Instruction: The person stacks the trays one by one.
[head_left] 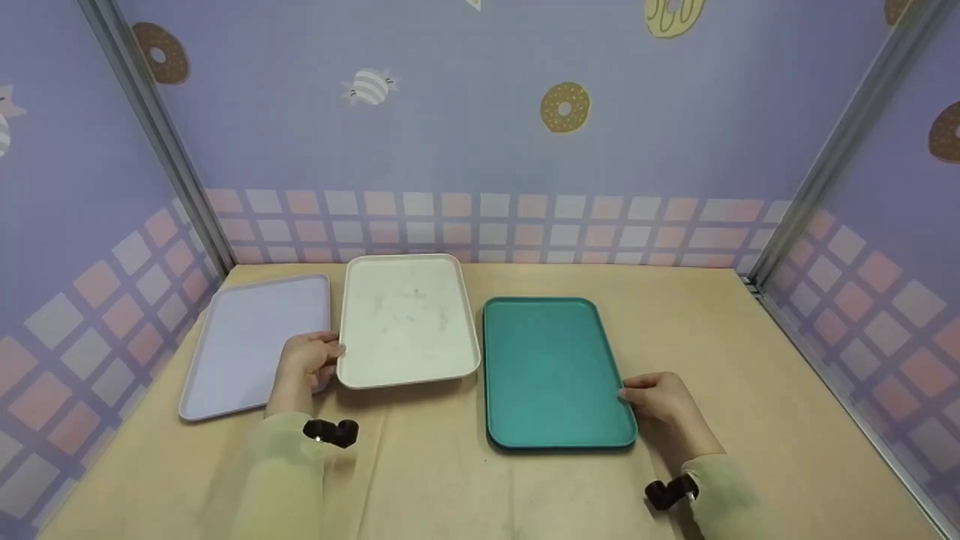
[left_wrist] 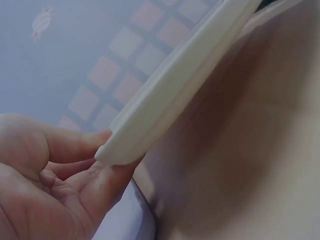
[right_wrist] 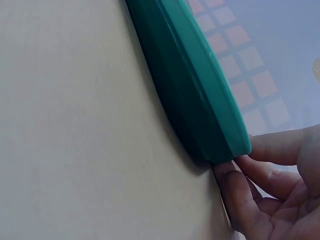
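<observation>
My left hand (head_left: 306, 358) pinches the left edge of a white tray (head_left: 409, 322), thumb on the rim and fingers underneath. The tray is lifted off the table, with a shadow beneath it in the left wrist view. Grey smudges mark its surface. At the right edge of a teal tray (head_left: 555, 371), my right hand (head_left: 660, 397) grips the rim between thumb and fingers. In the right wrist view, a darker band runs under the teal rim (right_wrist: 220, 100); whether that is a second tray I cannot tell. A lilac tray (head_left: 251, 337) lies behind my left hand.
All trays are on or over a pale wooden-coloured table (head_left: 420, 480). A patterned purple wall (head_left: 465, 150) closes the back, with side walls left and right. Metal posts (head_left: 161, 142) stand at the back corners. Each wrist wears a small black camera (head_left: 330, 433).
</observation>
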